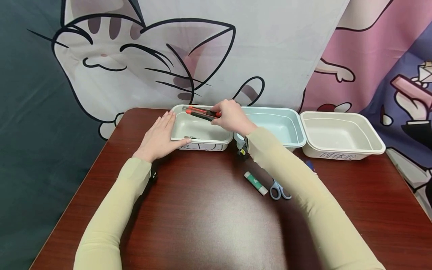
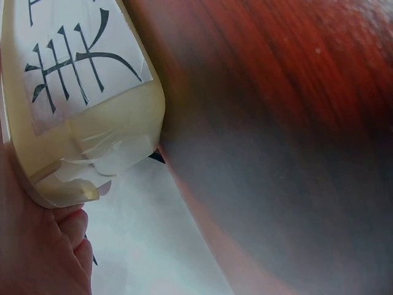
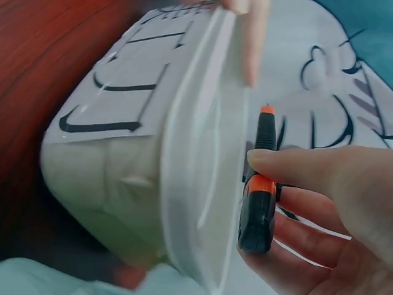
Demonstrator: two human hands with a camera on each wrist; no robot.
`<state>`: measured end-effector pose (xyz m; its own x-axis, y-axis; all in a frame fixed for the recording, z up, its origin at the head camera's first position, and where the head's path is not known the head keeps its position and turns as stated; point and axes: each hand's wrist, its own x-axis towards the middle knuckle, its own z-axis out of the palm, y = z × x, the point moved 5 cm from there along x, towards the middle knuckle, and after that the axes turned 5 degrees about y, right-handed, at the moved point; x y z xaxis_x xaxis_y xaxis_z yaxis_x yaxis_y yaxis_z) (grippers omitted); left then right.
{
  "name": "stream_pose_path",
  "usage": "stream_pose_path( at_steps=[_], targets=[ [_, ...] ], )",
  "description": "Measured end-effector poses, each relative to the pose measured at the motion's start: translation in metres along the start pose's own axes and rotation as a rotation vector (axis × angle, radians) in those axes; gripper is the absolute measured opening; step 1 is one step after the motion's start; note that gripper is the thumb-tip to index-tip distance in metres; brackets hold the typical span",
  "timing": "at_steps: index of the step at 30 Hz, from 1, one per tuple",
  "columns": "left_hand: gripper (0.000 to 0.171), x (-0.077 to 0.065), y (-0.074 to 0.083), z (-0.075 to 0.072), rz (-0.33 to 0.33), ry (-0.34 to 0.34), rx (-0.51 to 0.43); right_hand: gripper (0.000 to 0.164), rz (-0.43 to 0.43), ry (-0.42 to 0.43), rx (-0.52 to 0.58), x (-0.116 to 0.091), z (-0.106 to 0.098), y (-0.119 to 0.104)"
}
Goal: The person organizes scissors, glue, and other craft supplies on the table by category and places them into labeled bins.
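Observation:
My right hand [image 1: 233, 116] grips an orange-and-black utility knife [image 3: 261, 190] over the left, off-white bin [image 1: 202, 129]. In the right wrist view the thumb presses on the knife's side, with the other fingers curled behind it. My left hand [image 1: 158, 137] rests on the same bin's left end, fingers straight along the rim and thumb stretched along the front edge. Inside, by the front wall, lies a small dark item [image 1: 190, 137], partly hidden by that wall. A paper label [image 2: 80, 67] with black characters covers the bin's front.
A light blue bin [image 1: 280, 125] and a cream bin [image 1: 341, 135] with a handwritten label stand to the right. On the brown table [image 1: 202, 210] lie a green-and-white glue stick [image 1: 255, 183] and blue-handled scissors [image 1: 278, 190]. A blue item [image 1: 310, 165] is mostly hidden behind the right sleeve.

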<state>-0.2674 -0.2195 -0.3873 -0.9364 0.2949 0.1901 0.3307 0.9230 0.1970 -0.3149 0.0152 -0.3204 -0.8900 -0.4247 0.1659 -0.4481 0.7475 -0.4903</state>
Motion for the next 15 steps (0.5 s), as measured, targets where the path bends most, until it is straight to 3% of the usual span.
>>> stream_pose_path(
  at_steps=[9,15],
  targets=[
    [0.117,0.0,-0.001,0.0,0.006,0.005,-0.003,0.025,-0.022,-0.074,-0.15,0.008,0.036,0.004],
    [0.117,0.0,-0.002,0.002,0.007,0.005,-0.004,0.034,-0.005,-0.073,-0.178,0.009,0.05,0.007]
  ],
)
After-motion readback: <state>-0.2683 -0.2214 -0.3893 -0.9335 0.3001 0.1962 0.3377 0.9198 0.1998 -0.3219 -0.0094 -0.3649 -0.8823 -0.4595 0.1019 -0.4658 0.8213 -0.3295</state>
